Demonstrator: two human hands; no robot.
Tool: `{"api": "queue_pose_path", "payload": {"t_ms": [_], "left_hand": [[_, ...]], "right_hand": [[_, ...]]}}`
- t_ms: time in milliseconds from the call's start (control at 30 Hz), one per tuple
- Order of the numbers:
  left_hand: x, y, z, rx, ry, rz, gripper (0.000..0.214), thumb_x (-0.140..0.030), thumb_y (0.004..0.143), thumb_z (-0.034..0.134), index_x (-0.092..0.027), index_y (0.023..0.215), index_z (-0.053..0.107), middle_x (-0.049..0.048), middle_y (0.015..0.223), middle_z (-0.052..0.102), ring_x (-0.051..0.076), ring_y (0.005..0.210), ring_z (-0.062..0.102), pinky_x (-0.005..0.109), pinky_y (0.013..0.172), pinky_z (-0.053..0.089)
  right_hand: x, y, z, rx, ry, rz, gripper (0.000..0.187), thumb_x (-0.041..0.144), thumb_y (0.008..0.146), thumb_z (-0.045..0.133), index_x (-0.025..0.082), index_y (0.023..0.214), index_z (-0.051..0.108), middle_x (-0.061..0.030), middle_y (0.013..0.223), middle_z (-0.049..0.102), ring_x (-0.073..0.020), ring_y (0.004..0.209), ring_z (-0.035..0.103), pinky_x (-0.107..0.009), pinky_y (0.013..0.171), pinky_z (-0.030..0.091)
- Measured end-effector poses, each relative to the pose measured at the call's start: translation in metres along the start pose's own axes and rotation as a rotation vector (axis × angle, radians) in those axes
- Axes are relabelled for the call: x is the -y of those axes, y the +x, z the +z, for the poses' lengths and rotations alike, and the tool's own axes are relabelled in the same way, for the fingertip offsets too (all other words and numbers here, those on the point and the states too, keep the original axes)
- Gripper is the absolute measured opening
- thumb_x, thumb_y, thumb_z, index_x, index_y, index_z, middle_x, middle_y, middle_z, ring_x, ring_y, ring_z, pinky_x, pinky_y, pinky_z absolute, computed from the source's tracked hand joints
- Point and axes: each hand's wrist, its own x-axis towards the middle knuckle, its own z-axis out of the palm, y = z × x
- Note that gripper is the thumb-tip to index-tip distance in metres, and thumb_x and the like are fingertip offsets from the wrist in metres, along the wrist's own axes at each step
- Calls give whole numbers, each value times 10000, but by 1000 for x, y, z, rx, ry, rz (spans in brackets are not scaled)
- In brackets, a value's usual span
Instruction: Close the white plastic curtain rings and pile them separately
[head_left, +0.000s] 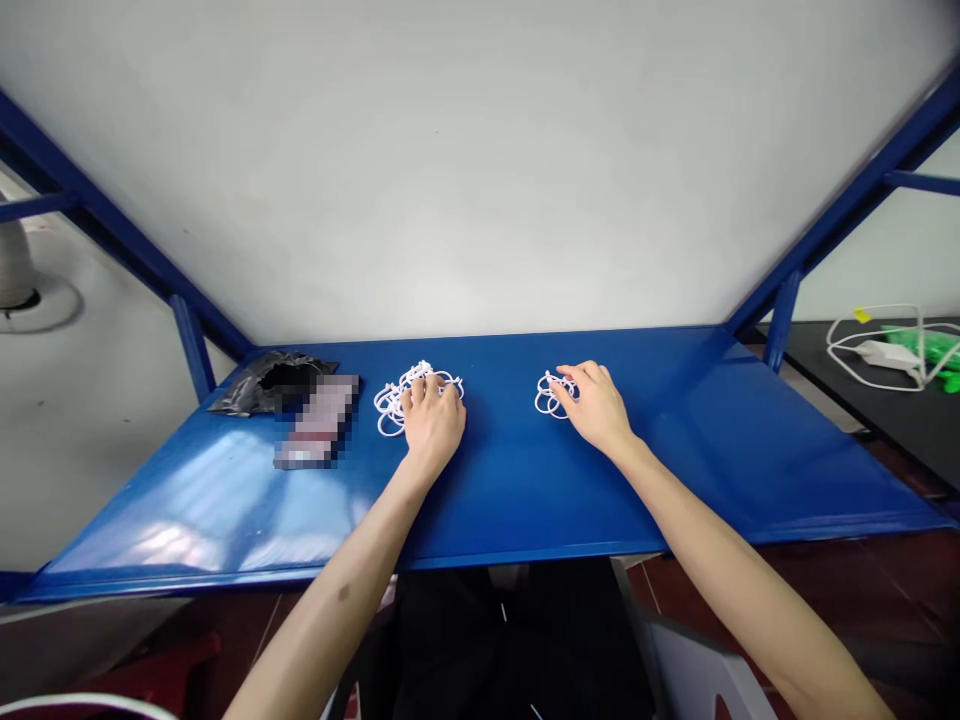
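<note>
My left hand (pixel 435 415) rests on a tangled pile of knotted white cord loops (pixel 391 402), its fingers curled down over the pile's right side. The palm hides part of the pile. A smaller group of white cord loops (pixel 551 405) lies to the right on the blue tabletop (pixel 502 480). Over that group's right edge is my right hand (pixel 598 408), thumb and forefinger bent around the cords at the group's upper right. Both groups lie on the table surface.
At the left of the table sit a crumpled black plastic bag (pixel 244 385) and a blurred-out flat object (pixel 319 420). Blue frame bars (pixel 193 345) and a pale back wall (pixel 480 200) bound the table. A dark side table (pixel 892 400) holds white cable and green plastic.
</note>
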Motion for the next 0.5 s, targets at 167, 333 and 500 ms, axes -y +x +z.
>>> {"api": "queue_pose_path", "payload": {"t_ms": [167, 333, 500], "left_hand": [[-7, 1, -9, -65, -122, 43, 195, -242, 939, 555, -234, 885, 743, 140, 1221, 643, 376, 1199, 469, 570, 1005, 348], [-25, -3, -23, 104, -792, 48, 170, -373, 956, 601, -242, 950, 709, 82, 1055, 686, 251, 1031, 596, 438, 963, 467], [-37, -14, -28, 605, -1480, -157, 266, -446, 936, 644, -184, 973, 612, 49, 930, 703, 177, 863, 685, 348, 864, 537]], "right_hand": [[13, -6, 1, 18, 90, -83, 280, 380, 986, 569, 254, 1201, 697, -104, 1075, 652, -306, 1051, 586, -477, 919, 527], [30, -14, 0, 114, 334, -156, 301, 371, 996, 557, 270, 1259, 663, -95, 1205, 653, -269, 1105, 625, -446, 927, 554], [46, -19, -4, 295, 615, -76, 301, 377, 1027, 506, 254, 1252, 664, -68, 1227, 714, -220, 1073, 696, -388, 922, 563]]}}
